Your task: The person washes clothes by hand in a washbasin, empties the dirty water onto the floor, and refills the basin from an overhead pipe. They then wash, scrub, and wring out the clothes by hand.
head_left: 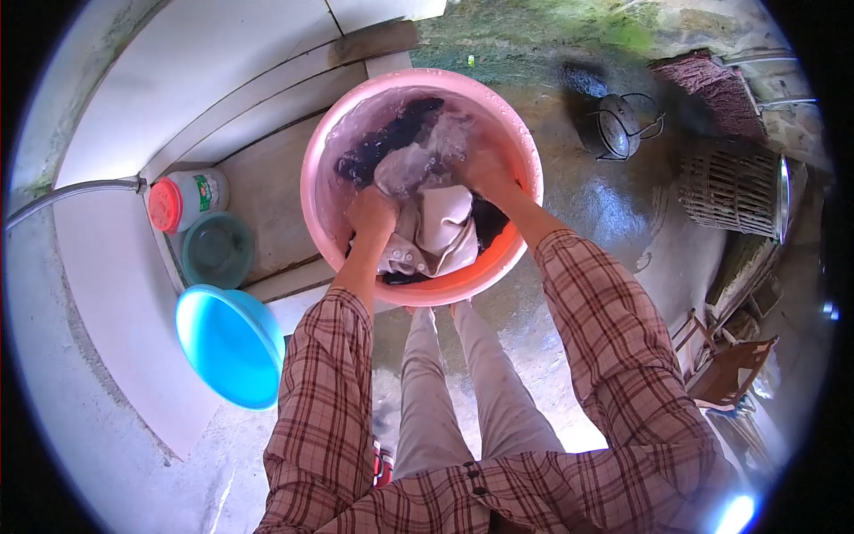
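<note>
At upper centre, our left hand (372,214) and right hand (487,169) are among clothes (445,222) in a basin (313,182); left of it we see a jar (189,200), bowl (218,249) and tub (227,347); right, a pot (616,133) and basket (729,189).

Place: a home wash area, it seems (yard or room, I cannot tell)
Washing: wet clothes (445,222) in a pink tub (312,182)
Beside it: blue basin (222,347), green basin (218,252), grey hose (71,192)
Underfoot: bare, wet floor (569,209)
Household clutter: lidded jar (185,201), metal pot (616,126), slatted basket (729,189)
</note>
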`<state>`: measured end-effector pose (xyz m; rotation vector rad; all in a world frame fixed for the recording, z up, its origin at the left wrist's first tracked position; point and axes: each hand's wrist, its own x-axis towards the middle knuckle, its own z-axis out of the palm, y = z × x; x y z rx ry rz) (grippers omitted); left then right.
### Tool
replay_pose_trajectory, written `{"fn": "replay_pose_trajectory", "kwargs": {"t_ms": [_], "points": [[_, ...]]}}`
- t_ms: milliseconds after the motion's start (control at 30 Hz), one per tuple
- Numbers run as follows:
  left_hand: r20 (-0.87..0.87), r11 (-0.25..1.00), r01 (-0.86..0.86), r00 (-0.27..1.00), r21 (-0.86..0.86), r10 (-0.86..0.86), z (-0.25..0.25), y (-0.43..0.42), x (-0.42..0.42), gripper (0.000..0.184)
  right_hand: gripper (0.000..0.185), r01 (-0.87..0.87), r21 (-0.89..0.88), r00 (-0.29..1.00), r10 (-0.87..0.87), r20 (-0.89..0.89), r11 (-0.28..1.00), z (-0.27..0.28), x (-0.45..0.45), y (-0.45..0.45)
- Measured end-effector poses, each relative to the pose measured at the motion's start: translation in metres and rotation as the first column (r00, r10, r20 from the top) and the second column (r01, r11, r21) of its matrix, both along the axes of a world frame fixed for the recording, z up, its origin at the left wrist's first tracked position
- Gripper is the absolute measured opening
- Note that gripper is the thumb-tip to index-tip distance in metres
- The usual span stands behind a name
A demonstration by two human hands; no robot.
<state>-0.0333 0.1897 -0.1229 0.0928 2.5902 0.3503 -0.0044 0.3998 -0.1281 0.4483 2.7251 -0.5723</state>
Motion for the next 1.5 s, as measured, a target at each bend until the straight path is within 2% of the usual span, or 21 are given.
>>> {"fn": "replay_pose_trajectory", "kwargs": {"t_ms": [100,167,200,267,367,433,500,533,600,633,700,733,800,867,933,967,1067,1200,1300,1400,1500], "points": [[0.039,0.999,-0.044,0.998,-0.020,0.045,-0.007,0.001,0.005,0.027,0.050,0.170,-0.283,0.985,-0.173,0.014,0.944,0.005,0.002,0.009],[0.017,0.997,-0.072,0.997,-0.022,0.073,-0.010,0.001,0.014,0.028,0.049,0.189,-0.235,0.982,-0.183,0.048,0.953,0.032,0.005,0.004],[0.071,0.999,-0.041,0.997,-0.019,0.043,-0.012,0.001,0.016,0.031,0.048,0.197,-0.212,0.980,-0.188,0.064,0.957,0.045,0.008,0.001],[0.181,1.000,0.022,0.983,-0.008,-0.020,-0.017,0.001,0.020,0.038,0.046,0.132,-0.197,0.990,-0.137,-0.013,0.971,0.057,0.017,-0.002],[0.011,0.975,-0.150,0.989,0.164,0.150,-0.012,0.001,0.034,0.046,0.041,0.082,-0.186,0.989,-0.103,-0.108,0.979,0.076,0.034,-0.008],[0.007,0.943,-0.175,0.984,0.283,0.180,0.019,0.005,0.042,0.050,0.036,0.072,-0.202,0.980,-0.106,-0.167,0.977,0.095,0.048,-0.018],[0.038,0.887,-0.174,0.984,0.427,0.175,0.031,0.004,0.051,0.057,0.034,0.002,-0.216,0.973,-0.053,-0.227,0.976,0.105,0.062,-0.024],[-0.037,0.903,-0.059,0.996,0.426,0.082,0.029,0.002,0.057,0.059,0.034,-0.032,-0.220,0.967,-0.026,-0.253,0.975,0.109,0.069,-0.027],[-0.183,0.906,0.169,0.978,0.389,-0.103,0.025,-0.001,0.070,0.062,0.028,-0.112,-0.213,0.969,0.059,-0.239,0.971,0.119,0.079,-0.035],[-0.115,0.956,0.185,0.980,0.226,-0.162,0.025,-0.002,0.080,0.065,0.027,-0.155,-0.179,0.963,0.108,-0.246,0.971,0.129,0.083,-0.041],[0.003,0.967,0.228,0.973,0.110,-0.230,0.076,0.006,0.076,0.066,0.029,-0.203,-0.149,0.965,0.172,-0.199,0.968,0.144,0.090,-0.048],[0.063,0.966,0.254,0.964,0.053,-0.257,0.096,0.007,0.075,0.066,0.030,-0.193,-0.117,0.957,0.161,-0.240,0.974,0.142,0.090,-0.048],[-0.092,0.937,0.342,0.937,0.070,-0.336,0.097,0.000,0.078,0.070,0.032,-0.168,-0.054,0.937,0.142,-0.319,0.984,0.127,0.091,-0.047],[-0.187,0.902,0.428,0.891,0.047,-0.413,0.091,-0.004,0.076,0.077,0.045,-0.200,-0.010,0.936,0.188,-0.298,0.980,0.115,0.085,-0.045],[-0.206,0.928,0.367,0.915,0.060,-0.348,0.086,-0.002,0.066,0.089,0.061,-0.235,0.027,0.934,0.233,-0.271,0.972,0.096,0.077,-0.045],[-0.213,0.939,0.338,0.924,0.069,-0.317,0.085,0.000,0.061,0.095,0.070,-0.255,0.041,0.956,0.258,-0.141,0.966,0.083,0.075,-0.045],[-0.055,0.923,0.383,0.921,-0.036,-0.385,0.070,0.000,0.056,0.112,0.070,-0.320,0.135,0.947,0.312,0.082,0.938,0.066,0.064,-0.049],[-0.008,0.941,0.337,0.941,-0.031,-0.337,0.059,0.005,0.054,0.110,0.070,-0.344,0.141,0.935,0.324,0.142,0.929,0.042,0.057,-0.047],[0.054,0.944,0.319,0.947,-0.084,-0.316,0.055,0.012,0.050,0.107,0.069,-0.340,0.224,0.940,0.329,0.086,0.913,0.022,0.050,-0.048],[-0.006,0.927,0.341,0.938,-0.156,-0.346,0.033,0.010,0.055,0.102,0.069,-0.375,0.230,0.927,0.367,0.078,0.898,0.003,0.046,-0.046],[0.122,0.875,0.390,0.921,-0.287,-0.371,0.035,0.016,0.048,0.096,0.068,-0.385,0.170,0.922,0.368,0.120,0.907,0.014,0.033,-0.041]]}}
